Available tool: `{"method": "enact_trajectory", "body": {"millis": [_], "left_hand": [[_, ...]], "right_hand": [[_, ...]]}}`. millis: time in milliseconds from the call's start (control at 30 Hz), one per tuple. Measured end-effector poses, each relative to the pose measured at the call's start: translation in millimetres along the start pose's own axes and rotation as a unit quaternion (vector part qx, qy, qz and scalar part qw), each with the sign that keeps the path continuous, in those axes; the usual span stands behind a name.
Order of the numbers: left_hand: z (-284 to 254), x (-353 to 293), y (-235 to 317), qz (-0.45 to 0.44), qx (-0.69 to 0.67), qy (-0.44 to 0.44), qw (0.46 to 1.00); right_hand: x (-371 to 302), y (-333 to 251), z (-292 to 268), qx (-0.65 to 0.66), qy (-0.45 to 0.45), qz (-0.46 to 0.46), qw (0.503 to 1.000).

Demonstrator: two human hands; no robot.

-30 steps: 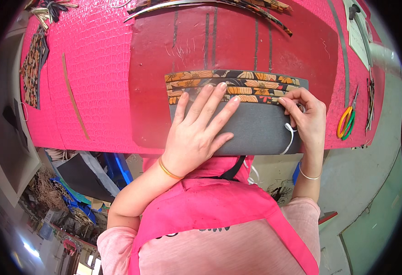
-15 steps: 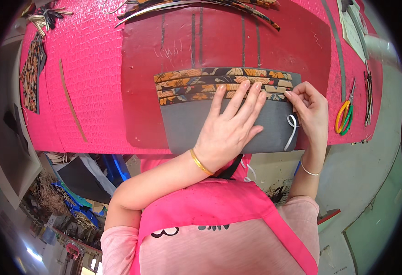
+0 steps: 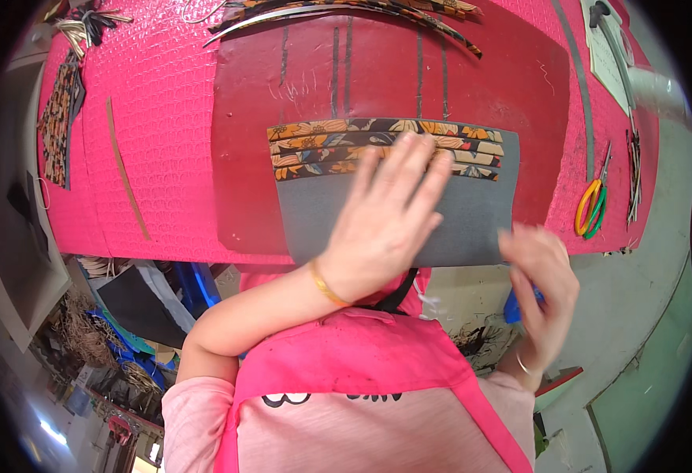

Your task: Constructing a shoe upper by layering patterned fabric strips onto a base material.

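A dark grey sheet [image 3: 472, 213] lies at the table's front edge, with several floral-print strips [image 3: 306, 143] in orange, cream and black side by side along its far part. My left hand [image 3: 389, 209] rests over the strips and the sheet, palm down, fingers stretched out and slightly spread. Off the sheet's near right corner is my right hand [image 3: 543, 272], blurred by motion, its fingers bent. Whether it holds anything does not show.
Under the sheet is a dark red board [image 3: 496, 87] with dark lines, on a pink textured table cover [image 3: 157, 102]. Scissors [image 3: 593, 206] with yellow and green handles lie right. More floral strips [image 3: 409, 16] lie at the far edge, others [image 3: 61, 122] at left. A brown strip [image 3: 123, 173] lies nearby.
My right hand has left the strips' right end and moved down and right. The white curled strip on the sheet's right side no longer shows. My left hand has shifted slightly left.
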State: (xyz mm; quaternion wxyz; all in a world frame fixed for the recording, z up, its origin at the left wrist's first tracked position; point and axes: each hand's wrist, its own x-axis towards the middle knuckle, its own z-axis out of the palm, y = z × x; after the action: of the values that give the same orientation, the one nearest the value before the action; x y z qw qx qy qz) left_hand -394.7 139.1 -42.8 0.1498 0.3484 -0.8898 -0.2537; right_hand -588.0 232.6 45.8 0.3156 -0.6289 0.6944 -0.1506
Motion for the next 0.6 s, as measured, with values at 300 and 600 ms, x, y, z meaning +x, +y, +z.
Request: {"method": "enact_trajectory", "body": {"millis": [300,600], "left_hand": [[-55,-62,-76,-0.105,0.173,-0.04,0.979],[-36,-29,-64,-0.049,0.076,0.011,0.996]], "right_hand": [[47,47,60,-0.222,0.04,-0.012,0.974],[228,-68,88,-0.059,0.282,-0.39,0.875]]}}
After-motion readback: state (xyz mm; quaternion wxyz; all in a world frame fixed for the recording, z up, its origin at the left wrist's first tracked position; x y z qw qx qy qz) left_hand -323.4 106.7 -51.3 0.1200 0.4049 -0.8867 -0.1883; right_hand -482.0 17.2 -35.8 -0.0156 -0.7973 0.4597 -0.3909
